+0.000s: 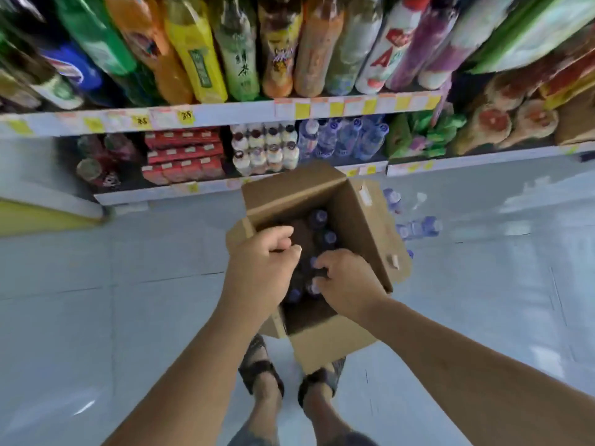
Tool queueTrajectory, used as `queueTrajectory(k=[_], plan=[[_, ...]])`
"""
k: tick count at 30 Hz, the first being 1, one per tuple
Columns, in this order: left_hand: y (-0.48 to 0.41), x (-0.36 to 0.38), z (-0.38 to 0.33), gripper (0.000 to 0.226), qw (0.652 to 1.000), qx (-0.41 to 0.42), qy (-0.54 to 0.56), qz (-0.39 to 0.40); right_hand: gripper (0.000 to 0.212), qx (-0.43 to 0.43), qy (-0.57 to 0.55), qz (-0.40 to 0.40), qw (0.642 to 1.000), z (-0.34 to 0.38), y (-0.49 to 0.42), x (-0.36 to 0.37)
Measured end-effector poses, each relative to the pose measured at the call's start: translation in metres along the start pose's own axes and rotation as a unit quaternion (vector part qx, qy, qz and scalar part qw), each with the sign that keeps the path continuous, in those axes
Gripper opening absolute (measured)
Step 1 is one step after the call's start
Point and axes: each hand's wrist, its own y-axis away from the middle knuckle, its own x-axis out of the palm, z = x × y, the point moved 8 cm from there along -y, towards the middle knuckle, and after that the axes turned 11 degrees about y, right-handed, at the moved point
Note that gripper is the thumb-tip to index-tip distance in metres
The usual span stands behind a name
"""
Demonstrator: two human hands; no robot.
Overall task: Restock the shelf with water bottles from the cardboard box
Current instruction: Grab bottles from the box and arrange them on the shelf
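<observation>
Right hand (349,280) is low inside the box (363,217), fingers curled, grip clamped on the top of a bottle (313,287) at the near end of the row. Blur hides whether the thumb is on it too. Left hand (264,255) is over the box's left rim with fingers curled tight and thumb tucked against them. Can't tell if that grip holds anything or touches the cardboard.

The box sits on the floor (128,284) with its flaps open, just in front of the lower shelf (206,188). Inside, more bottles (322,220) with purple-blue caps stand upright along the right half. The left half is dark and the contents can't be made out.

Floor bottles (418,227) lie loose just right of the box, on their sides, a few of them, blurred. Shelf water (344,138) stands upright on the lower shelf, far of the box and slightly right.

Left of that are small white bottles (267,149), then red cartons (183,156), then dark jars (96,162). Right of the water are green packs (421,133). On the upper shelf (225,112), with yellow price tags on its edge, stand tall drinks (225,49) in a row. The person's feet in sandals (262,375) are at the box's near end.
</observation>
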Motion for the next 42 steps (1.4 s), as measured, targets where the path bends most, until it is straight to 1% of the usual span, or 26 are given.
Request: queueTrajectory(k=[3, 5, 8, 11, 13, 15, 18, 21, 23, 24, 27, 30, 33, 36, 38, 40, 42], plan=[[-0.036, 0.016, 0.042, 0.032, 1.000, -0.009, 0.008, 0.000, 0.028, -0.010, 0.048, 0.082, 0.995, -0.002, -0.048, 0.087], [-0.059, 0.023, 0.062, 0.031, 1.000, -0.009, 0.019, -0.009, 0.033, -0.005, 0.077, 0.122, 0.990, -0.005, -0.074, 0.135], [-0.085, 0.026, 0.086, 0.028, 0.999, -0.008, 0.045, -0.019, 0.047, 0.031, 0.095, 0.150, 0.984, -0.017, -0.102, 0.189], [-0.096, 0.027, 0.109, 0.024, 0.994, -0.020, 0.103, -0.006, 0.056, 0.028, 0.171, 0.185, 0.967, -0.027, -0.118, 0.228], [-0.098, 0.025, 0.118, 0.023, 0.989, -0.021, 0.145, -0.006, 0.054, 0.007, 0.199, 0.204, 0.959, -0.027, -0.125, 0.242], [-0.098, 0.023, 0.125, 0.028, 0.986, -0.013, 0.167, -0.007, 0.048, -0.005, 0.202, 0.194, 0.960, -0.025, -0.132, 0.244], [-0.098, 0.021, 0.128, 0.030, 0.984, -0.006, 0.180, -0.010, 0.040, -0.012, 0.188, 0.167, 0.968, -0.022, -0.136, 0.243], [-0.098, 0.019, 0.125, 0.028, 0.983, -0.012, 0.184, -0.008, 0.035, 0.004, 0.141, 0.145, 0.979, -0.023, -0.130, 0.226], [-0.094, 0.014, 0.121, 0.028, 0.984, -0.011, 0.179, -0.013, 0.034, 0.019, 0.103, 0.120, 0.987, -0.021, -0.117, 0.201], [-0.090, 0.011, 0.116, 0.028, 0.984, -0.010, 0.175, -0.016, 0.033, 0.020, 0.088, 0.095, 0.991, -0.020, -0.108, 0.182], [-0.069, 0.003, 0.092, 0.029, 0.985, -0.012, 0.168, -0.027, 0.031, -0.007, 0.065, 0.036, 0.997, -0.006, -0.072, 0.118], [-0.040, -0.004, 0.060, 0.040, 0.986, -0.008, 0.164, -0.025, 0.027, -0.033, 0.036, -0.050, 0.998, 0.014, -0.027, 0.030], [-0.004, -0.012, 0.007, 0.048, 0.988, 0.012, 0.152, -0.003, 0.023, -0.072, 0.030, -0.141, 0.987, 0.043, 0.031, -0.075], [0.035, -0.018, -0.060, 0.065, 0.988, 0.034, 0.137, 0.056, 0.015, -0.130, 0.036, -0.222, 0.966, 0.082, 0.102, -0.189], [0.069, -0.020, -0.116, 0.065, 0.982, 0.058, 0.130, 0.126, 0.010, -0.152, 0.035, -0.262, 0.952, 0.109, 0.152, -0.265], [0.107, -0.025, -0.179, 0.070, 0.967, 0.112, 0.135, 0.186, 0.012, -0.167, 0.018, -0.280, 0.945, 0.136, 0.201, -0.335], [0.146, -0.035, -0.243, 0.078, 0.947, 0.176, 0.148, 0.225, 0.013, -0.192, 0.002, -0.315, 0.930, 0.162, 0.253, -0.401]])
